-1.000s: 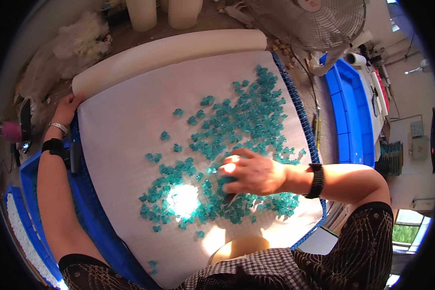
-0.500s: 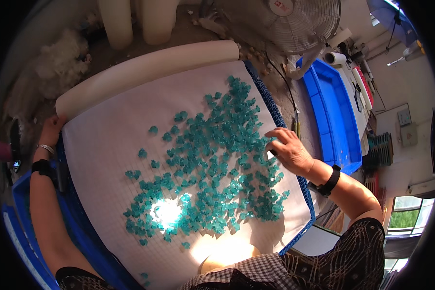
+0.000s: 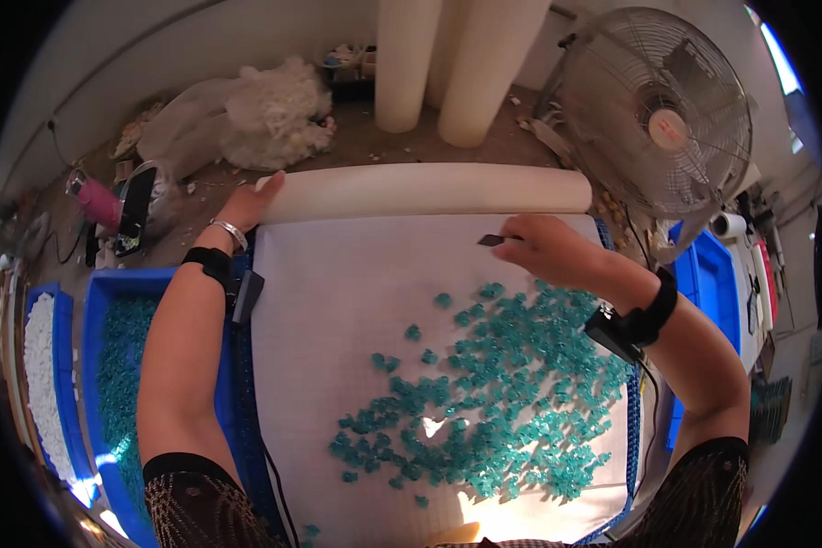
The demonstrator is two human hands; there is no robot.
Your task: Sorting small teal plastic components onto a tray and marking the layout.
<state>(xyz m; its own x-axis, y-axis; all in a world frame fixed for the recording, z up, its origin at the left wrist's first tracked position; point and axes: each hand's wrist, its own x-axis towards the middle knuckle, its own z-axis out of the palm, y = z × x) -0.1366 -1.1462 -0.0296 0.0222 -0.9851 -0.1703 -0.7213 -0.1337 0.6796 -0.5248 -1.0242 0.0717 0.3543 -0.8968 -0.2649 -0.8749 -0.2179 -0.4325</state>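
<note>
At the left end of a thick white roll of paper-like sheet (image 3: 411,190), my left hand (image 3: 249,203) is closed on the roll's edge. A flat white stretch of the sheet (image 3: 338,283) runs from the roll toward me. Many small teal, translucent flower-shaped pieces (image 3: 521,384) lie scattered over it, mostly at the right and near side. Above the far right part of the sheet, my right hand (image 3: 546,248) pinches a small dark, pointed blade-like piece (image 3: 491,240). Most of that piece is hidden by the fingers.
Left of the sheet stand a blue bin of teal pieces (image 3: 123,365) and a blue tray of white pieces (image 3: 44,374). A large fan (image 3: 662,119) is at the far right, with a blue tray (image 3: 703,274) below. Tall white rolls (image 3: 484,73) stand behind.
The view has swung up and left. My right hand has moved from the sheet's right edge to its far part near the roll, with the dark piece now showing. My left hand stays at the roll's end.
</note>
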